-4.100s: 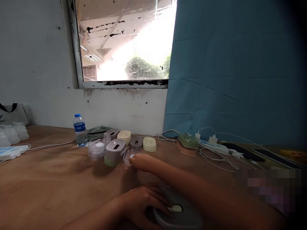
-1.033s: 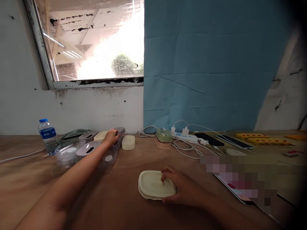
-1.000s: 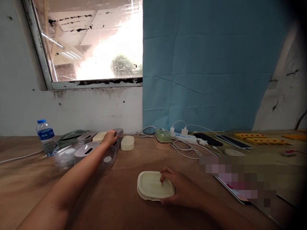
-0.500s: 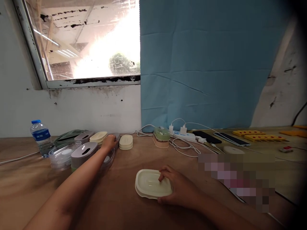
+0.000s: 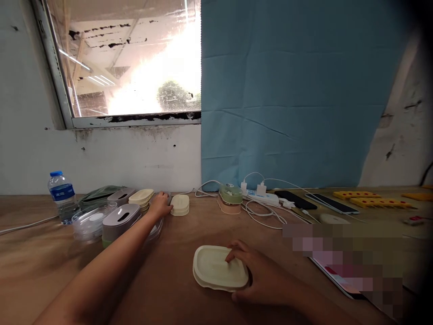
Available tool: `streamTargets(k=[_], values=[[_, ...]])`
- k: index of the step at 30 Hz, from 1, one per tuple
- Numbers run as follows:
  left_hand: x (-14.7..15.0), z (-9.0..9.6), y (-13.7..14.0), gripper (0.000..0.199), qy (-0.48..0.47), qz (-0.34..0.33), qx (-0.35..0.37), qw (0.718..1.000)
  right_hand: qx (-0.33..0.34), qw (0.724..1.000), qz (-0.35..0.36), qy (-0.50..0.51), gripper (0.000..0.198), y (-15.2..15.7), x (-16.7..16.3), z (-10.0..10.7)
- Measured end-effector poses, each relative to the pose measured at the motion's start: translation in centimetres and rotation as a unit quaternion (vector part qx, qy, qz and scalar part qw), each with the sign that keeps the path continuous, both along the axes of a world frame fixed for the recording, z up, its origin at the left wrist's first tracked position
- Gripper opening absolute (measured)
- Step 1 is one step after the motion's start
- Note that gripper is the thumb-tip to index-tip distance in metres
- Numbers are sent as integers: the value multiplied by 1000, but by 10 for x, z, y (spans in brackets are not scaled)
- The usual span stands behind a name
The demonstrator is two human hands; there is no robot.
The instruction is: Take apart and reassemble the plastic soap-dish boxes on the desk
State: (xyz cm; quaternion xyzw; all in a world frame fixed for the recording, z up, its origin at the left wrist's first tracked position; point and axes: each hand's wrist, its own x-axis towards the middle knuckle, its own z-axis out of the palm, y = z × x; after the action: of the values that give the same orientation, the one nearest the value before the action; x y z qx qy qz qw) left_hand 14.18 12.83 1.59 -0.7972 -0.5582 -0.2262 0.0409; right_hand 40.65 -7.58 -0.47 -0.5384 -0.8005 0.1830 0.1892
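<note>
A shallow cream plastic box with rounded corners and a recessed top is at the front middle of the table. My right hand grips its right end, one finger bent over the top and the thumb low at the near side. Further back, my left hand reaches out with thumb and fingers apart, just left of a smaller cream box. Whether its fingertips touch that box I cannot tell. Behind the left hand, a grey lidded container is mostly hidden. Stacked cream pieces stand to its left.
Grey-lidded containers, clear plastic dishes and a water bottle crowd the left. At the back are a green-topped box, a power strip and loose cables. Phones and yellow blocks lie right.
My left hand has shifted right toward the smaller cream box, and its fingers have spread from a closed pose. My right hand keeps hold of the larger box. The view has tilted slightly.
</note>
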Motion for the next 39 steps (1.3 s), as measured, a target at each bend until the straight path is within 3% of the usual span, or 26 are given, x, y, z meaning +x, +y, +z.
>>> streamTargets(k=[2,4,5,6,8,9,13,18,23,25,30,34,39], values=[[14,7,-27,31,-5,-73,5,997,-6,999,35,0,55,-1,4,4],[27,12,-63,25,5,-191,-16,982,-2,998,63,5,55,-1,8,5],[31,14,-81,24,28,-330,-62,942,-1,997,72,9,56,0,9,5],[33,15,-99,23,46,-427,-101,897,0,997,76,12,57,1,10,4],[33,14,-130,29,87,-503,-150,847,0,997,73,21,59,4,10,0],[31,13,-142,35,107,-498,-160,845,3,997,67,27,59,5,11,-2],[22,4,-165,45,143,-399,-156,892,39,998,28,41,45,12,11,-8],[27,-8,-160,33,107,-398,-130,902,99,993,-30,59,27,17,9,-9],[47,-11,-104,18,25,-366,-28,930,158,983,-44,83,16,19,7,-8],[53,-8,-66,17,-12,-298,4,955,161,982,-37,87,14,19,5,-9],[53,-7,15,20,-50,-195,18,979,122,988,-1,94,14,17,-1,-12],[45,-17,38,22,-56,-145,0,988,113,989,2,100,13,15,-4,-12],[44,-25,37,26,-57,-115,-29,991,117,988,3,97,17,14,-2,-11]])
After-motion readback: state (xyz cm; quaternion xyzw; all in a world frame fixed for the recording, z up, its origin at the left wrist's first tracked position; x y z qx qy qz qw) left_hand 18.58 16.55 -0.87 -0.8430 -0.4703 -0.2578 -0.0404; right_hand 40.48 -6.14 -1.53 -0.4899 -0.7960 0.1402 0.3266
